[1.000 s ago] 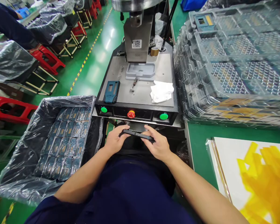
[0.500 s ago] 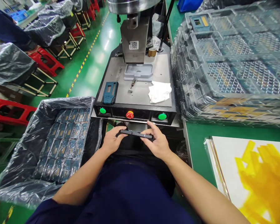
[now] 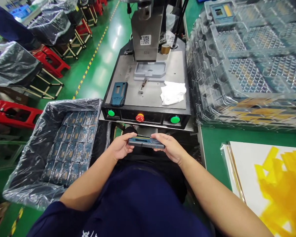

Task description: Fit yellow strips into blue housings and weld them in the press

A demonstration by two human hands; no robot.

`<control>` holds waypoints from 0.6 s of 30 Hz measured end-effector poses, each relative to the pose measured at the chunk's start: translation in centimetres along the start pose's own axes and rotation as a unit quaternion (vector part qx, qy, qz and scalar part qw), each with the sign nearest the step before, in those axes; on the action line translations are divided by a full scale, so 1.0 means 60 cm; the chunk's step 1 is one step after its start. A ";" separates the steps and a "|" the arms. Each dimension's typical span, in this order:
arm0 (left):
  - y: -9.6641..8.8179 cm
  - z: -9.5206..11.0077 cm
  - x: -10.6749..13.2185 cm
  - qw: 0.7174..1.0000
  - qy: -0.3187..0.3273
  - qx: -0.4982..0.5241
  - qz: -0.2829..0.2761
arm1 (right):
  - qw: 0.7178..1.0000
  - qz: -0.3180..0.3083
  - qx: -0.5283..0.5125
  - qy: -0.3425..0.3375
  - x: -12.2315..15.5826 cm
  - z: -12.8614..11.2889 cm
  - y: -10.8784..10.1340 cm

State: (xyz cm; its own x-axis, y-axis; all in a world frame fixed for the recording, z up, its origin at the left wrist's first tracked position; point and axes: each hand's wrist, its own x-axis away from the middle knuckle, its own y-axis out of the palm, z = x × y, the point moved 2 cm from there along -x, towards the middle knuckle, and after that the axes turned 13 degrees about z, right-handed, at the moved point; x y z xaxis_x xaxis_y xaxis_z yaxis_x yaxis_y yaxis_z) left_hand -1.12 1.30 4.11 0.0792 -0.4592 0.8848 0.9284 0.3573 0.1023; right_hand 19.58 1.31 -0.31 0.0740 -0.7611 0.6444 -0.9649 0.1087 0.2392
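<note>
Two-handed grip (image 3: 172,148) on slim slotted casing (image 3: 145,141) | crinkled clear bin liner (image 3: 21,177)

The held teal casing (image 3: 146,142) obstructs the approach at the steel plate's (image 3: 135,100) front edge; beyond, a hand could pass between metal fitting (image 3: 143,86) and white cloth (image 3: 173,93).

Two green buttons (image 3: 175,119) — one red button (image 3: 139,118)
</note>
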 end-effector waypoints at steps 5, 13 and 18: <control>0.005 -0.003 0.004 0.999 -0.034 0.031 0.006 | 0.999 0.016 -0.011 0.028 0.000 -0.006 -0.003; 0.008 -0.004 0.007 0.999 -0.037 0.028 0.015 | 0.999 0.014 0.026 0.012 -0.005 0.003 -0.007; -0.010 -0.011 0.006 1.000 0.009 0.005 -0.005 | 0.951 -0.082 0.224 -0.194 0.022 -0.020 -0.012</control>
State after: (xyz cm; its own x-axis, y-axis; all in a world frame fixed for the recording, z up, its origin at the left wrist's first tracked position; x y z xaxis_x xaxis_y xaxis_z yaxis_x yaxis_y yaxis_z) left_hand -1.41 0.40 4.05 0.0772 -0.4763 0.8759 0.9255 0.3610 0.1148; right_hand 20.67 0.99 1.24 0.2186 -0.9327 0.2869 -0.9652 -0.2499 -0.0769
